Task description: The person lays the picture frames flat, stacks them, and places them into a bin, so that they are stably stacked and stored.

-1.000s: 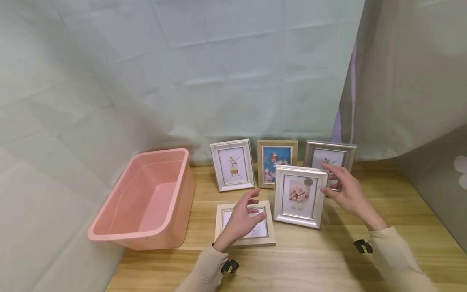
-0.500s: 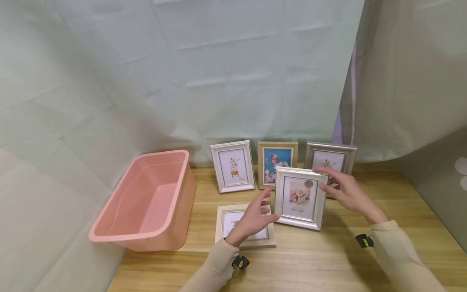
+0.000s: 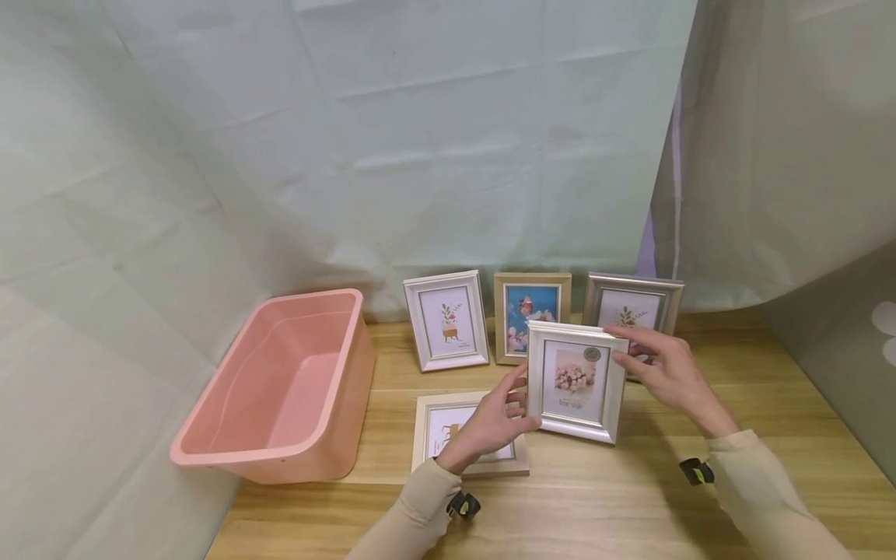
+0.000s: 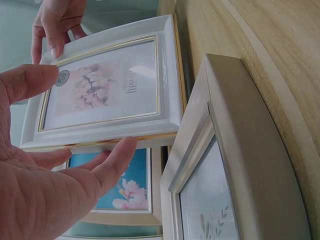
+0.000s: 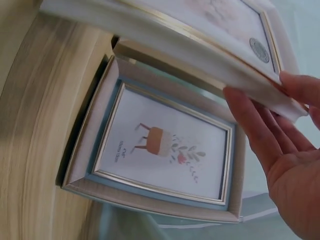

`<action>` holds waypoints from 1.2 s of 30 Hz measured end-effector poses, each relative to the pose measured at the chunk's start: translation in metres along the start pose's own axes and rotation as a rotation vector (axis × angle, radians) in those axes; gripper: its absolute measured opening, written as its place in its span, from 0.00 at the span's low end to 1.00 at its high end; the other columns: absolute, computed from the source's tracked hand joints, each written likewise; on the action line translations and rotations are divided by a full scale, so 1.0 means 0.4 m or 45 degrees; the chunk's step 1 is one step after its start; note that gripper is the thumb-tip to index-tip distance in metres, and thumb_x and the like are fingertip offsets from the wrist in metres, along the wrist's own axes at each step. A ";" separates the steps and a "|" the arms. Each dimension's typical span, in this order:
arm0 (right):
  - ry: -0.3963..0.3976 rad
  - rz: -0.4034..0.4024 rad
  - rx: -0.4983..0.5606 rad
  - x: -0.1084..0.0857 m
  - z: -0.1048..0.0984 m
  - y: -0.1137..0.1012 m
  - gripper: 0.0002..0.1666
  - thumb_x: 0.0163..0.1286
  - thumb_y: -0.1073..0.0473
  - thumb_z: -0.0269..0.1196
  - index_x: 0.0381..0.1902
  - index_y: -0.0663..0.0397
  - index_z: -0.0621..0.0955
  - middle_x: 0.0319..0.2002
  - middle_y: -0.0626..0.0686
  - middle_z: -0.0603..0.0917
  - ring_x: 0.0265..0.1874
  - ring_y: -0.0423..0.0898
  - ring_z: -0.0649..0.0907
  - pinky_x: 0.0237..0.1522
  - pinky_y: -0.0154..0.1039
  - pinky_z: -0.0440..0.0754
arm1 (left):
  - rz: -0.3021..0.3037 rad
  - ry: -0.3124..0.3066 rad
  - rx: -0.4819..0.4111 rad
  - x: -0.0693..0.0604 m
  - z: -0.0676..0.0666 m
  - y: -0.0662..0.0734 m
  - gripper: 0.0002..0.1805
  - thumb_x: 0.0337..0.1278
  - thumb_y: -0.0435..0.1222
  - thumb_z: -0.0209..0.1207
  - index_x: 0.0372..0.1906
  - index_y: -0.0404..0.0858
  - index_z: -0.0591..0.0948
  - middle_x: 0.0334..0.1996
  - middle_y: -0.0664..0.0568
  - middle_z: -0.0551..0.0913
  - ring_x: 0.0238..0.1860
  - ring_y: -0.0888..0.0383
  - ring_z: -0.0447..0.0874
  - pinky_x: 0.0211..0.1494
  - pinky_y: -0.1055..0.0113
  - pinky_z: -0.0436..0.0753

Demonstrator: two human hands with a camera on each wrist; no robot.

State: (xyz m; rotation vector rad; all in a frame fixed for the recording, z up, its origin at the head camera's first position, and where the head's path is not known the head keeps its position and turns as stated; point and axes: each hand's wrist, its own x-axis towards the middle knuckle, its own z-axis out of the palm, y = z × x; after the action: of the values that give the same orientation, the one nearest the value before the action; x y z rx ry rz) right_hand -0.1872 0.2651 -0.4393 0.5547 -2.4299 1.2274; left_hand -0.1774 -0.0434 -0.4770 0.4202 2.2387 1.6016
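Observation:
A silver-white photo frame [image 3: 612, 389] with a pink-flower picture stands upright, leaning back a little, on the wooden table. My right hand [image 3: 670, 377] pinches its upper right corner, thumb in front and fingers behind. At the lower left edge, my left hand [image 3: 493, 420] holds the same photo frame, the thumb by its front and the fingers along the side, as the left wrist view [image 4: 55, 175] shows from close by. Under my left hand a cream photo frame [image 3: 422, 428] lies face up, partly covered.
Behind stand a white photo frame [image 3: 413, 319], a light wood photo frame [image 3: 500, 319] with a blue picture, and a grey-brown photo frame [image 5: 155, 197]. A pink plastic tub [image 3: 252, 454] sits at the left. Pale cloth [image 3: 448, 155] hangs behind the table.
My left hand has moved right, from over the lying frame to the standing frame's left edge. My right hand has shifted slightly left onto its top right corner.

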 end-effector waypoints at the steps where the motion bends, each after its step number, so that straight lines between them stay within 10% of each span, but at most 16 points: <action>1: 0.017 0.004 -0.006 -0.001 0.000 -0.005 0.25 0.70 0.73 0.70 0.65 0.61 0.86 0.55 0.70 0.90 0.33 0.28 0.84 0.26 0.31 0.84 | -0.003 -0.002 0.002 0.000 0.000 0.001 0.50 0.65 0.33 0.71 0.88 0.49 0.60 0.81 0.36 0.70 0.75 0.34 0.77 0.77 0.42 0.80; 15: 0.216 0.187 0.042 -0.013 -0.013 -0.073 0.25 0.69 0.73 0.72 0.64 0.63 0.86 0.50 0.72 0.91 0.36 0.19 0.83 0.31 0.25 0.87 | 0.157 0.110 -0.019 -0.013 -0.011 -0.005 0.43 0.59 0.28 0.72 0.80 0.32 0.70 0.72 0.33 0.78 0.72 0.34 0.78 0.75 0.41 0.82; 25: 0.259 0.512 0.435 -0.036 -0.014 -0.131 0.31 0.74 0.68 0.70 0.72 0.70 0.78 0.37 0.29 0.89 0.34 0.32 0.91 0.34 0.39 0.93 | 0.268 0.224 0.152 -0.074 -0.057 -0.009 0.44 0.51 0.30 0.78 0.77 0.44 0.76 0.66 0.44 0.80 0.69 0.46 0.79 0.71 0.52 0.84; 36: 0.355 0.683 0.813 -0.073 0.033 -0.169 0.28 0.71 0.69 0.73 0.68 0.64 0.84 0.39 0.38 0.92 0.36 0.37 0.93 0.32 0.42 0.94 | 0.242 0.167 -0.008 -0.141 -0.108 -0.035 0.49 0.48 0.30 0.81 0.78 0.51 0.73 0.73 0.48 0.77 0.66 0.48 0.80 0.68 0.45 0.85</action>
State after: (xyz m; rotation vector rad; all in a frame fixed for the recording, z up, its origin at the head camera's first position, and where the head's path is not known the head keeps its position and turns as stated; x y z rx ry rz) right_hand -0.1307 0.2225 -0.4150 -0.1427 -1.9752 2.1579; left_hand -0.1469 -0.1088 -0.4713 0.5554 2.3498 1.7780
